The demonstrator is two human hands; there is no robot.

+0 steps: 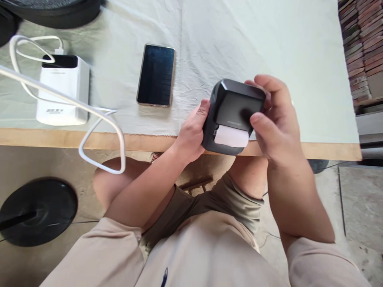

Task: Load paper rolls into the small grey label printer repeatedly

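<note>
A small black label printer [237, 107] is held up over the table's front edge, tilted a little. White paper [231, 137] sticks out of its slot on the side toward me. My left hand [193, 133] grips the printer's left side, the thumb along its edge. On the other side, my right hand [277, 119] has its thumb at the right edge and its fingers curled at the far right corner, partly hidden behind the printer. A phone [156, 75] with a dark screen lies on the table, left of the printer.
At the left stands a white power bank [61, 93] with a white cable [98, 113] plugged in; the cable loops past the table edge. A black round object [60, 14] sits at the far left. Below is a black round base [38, 211]. Bricks [363, 48] are stacked right of the table.
</note>
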